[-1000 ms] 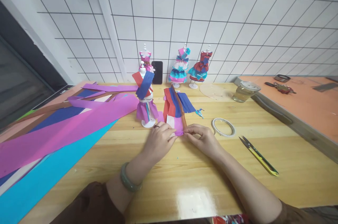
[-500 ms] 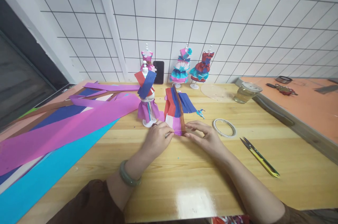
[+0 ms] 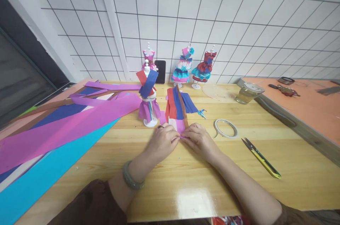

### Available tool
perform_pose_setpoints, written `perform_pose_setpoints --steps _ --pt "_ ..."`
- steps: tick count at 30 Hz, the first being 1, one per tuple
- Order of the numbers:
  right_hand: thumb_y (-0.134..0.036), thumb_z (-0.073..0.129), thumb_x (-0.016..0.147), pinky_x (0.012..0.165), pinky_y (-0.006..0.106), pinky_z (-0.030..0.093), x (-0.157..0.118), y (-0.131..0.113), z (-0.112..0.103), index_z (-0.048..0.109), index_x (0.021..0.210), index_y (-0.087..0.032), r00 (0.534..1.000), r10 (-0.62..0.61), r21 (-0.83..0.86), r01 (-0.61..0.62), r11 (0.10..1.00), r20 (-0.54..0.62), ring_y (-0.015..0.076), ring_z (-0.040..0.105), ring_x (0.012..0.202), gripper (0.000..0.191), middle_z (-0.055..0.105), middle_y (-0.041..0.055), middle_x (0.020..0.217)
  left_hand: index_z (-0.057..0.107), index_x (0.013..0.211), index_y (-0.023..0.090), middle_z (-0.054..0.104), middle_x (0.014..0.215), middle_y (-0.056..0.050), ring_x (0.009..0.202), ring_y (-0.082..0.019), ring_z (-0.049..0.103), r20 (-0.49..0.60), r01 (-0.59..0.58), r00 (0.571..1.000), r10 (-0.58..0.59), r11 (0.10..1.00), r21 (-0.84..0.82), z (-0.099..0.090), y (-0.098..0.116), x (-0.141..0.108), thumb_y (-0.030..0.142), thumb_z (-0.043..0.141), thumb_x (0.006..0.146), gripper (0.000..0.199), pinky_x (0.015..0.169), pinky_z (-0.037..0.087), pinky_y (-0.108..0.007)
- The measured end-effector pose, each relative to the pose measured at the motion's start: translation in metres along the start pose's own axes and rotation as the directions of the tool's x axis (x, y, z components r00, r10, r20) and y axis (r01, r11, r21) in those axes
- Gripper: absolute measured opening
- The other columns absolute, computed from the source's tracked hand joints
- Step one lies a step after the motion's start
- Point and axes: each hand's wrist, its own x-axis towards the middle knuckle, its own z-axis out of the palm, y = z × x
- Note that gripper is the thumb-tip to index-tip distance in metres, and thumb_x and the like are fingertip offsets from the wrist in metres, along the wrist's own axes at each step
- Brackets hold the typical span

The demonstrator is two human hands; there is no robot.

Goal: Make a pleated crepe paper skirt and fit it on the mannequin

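Note:
A strip of coloured paper bands (image 3: 175,106), red, blue, brown, white and purple, lies on the wooden table. Its near purple end is pinched between the fingertips of my left hand (image 3: 165,140) and my right hand (image 3: 198,140), which almost meet. Just beyond my left hand stands a small white dress form (image 3: 150,110) with a crossed red and blue top and a purple skirt. Blue paper pieces (image 3: 188,103) lie partly behind the strip. My fingers hide the very edge of the purple end.
Long paper sheets (image 3: 79,122) cover the left side. At the right are a tape roll (image 3: 236,131), yellow-handled snips (image 3: 261,161) and a lidded cup (image 3: 249,94). Three dressed forms and a phone (image 3: 160,71) stand at the wall.
My right hand has moved left and its fingers have closed on the purple end. My left hand has shifted slightly right. A loose tape end now shows beside the roll.

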Motion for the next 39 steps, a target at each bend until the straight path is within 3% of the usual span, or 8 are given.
perform_pose_setpoints --steps 8,16,25,30,39 --pt "-0.026 0.052 0.082 0.068 0.034 0.040 0.000 0.006 -0.001 0.064 0.086 -0.021 1.000 0.003 0.070 -0.001 0.998 -0.016 0.0182 0.052 0.074 0.013 0.065 0.0053 0.077 0.065 0.079 0.019 0.062 0.078 -0.004 0.082 -0.017 0.050 0.035 -0.045 0.998 0.046 0.999 -0.022 -0.004 -0.007 0.001 0.019 0.052 0.079 0.013 0.077 0.038 -0.031" --pt "-0.025 0.053 0.081 0.067 0.033 0.040 0.000 0.004 -0.001 0.064 0.084 -0.019 1.000 -0.003 0.105 0.006 0.994 -0.027 0.0174 0.052 0.073 0.013 0.064 0.0057 0.075 0.061 0.090 0.018 0.063 0.082 -0.003 0.084 -0.017 0.051 0.024 -0.029 0.999 0.030 0.997 -0.072 -0.008 -0.005 0.003 0.011 0.056 0.074 0.018 0.074 0.040 -0.029" --pt "-0.022 0.054 0.080 0.068 0.032 0.043 -0.003 0.014 -0.004 0.064 0.086 -0.020 0.997 0.047 0.119 -0.039 0.992 -0.069 0.0180 0.053 0.076 0.012 0.064 0.0063 0.078 0.057 0.102 0.019 0.062 0.080 -0.003 0.080 -0.017 0.052 0.010 0.012 1.000 -0.011 0.996 -0.084 -0.013 -0.009 0.004 0.016 0.057 0.074 0.028 0.075 0.039 -0.030" --pt "-0.022 0.054 0.080 0.068 0.032 0.043 -0.003 0.014 -0.004 0.065 0.087 -0.020 0.996 0.067 0.152 -0.059 0.987 -0.051 0.0182 0.053 0.077 0.013 0.064 0.0064 0.078 0.059 0.100 0.020 0.063 0.084 -0.004 0.082 -0.016 0.052 0.002 0.051 0.999 -0.051 0.991 -0.121 -0.011 -0.012 0.004 0.010 0.053 0.074 0.028 0.077 0.038 -0.029" --pt "-0.028 0.054 0.079 0.067 0.033 0.044 -0.003 0.016 -0.006 0.066 0.083 -0.021 0.978 0.202 0.240 -0.187 0.953 -0.043 0.0191 0.055 0.075 0.014 0.063 0.0068 0.076 0.056 0.106 0.021 0.065 0.074 0.001 0.081 -0.014 0.056 0.025 0.167 0.985 -0.170 0.918 -0.361 -0.011 -0.019 0.005 0.013 0.054 0.074 0.033 0.087 0.036 -0.031"
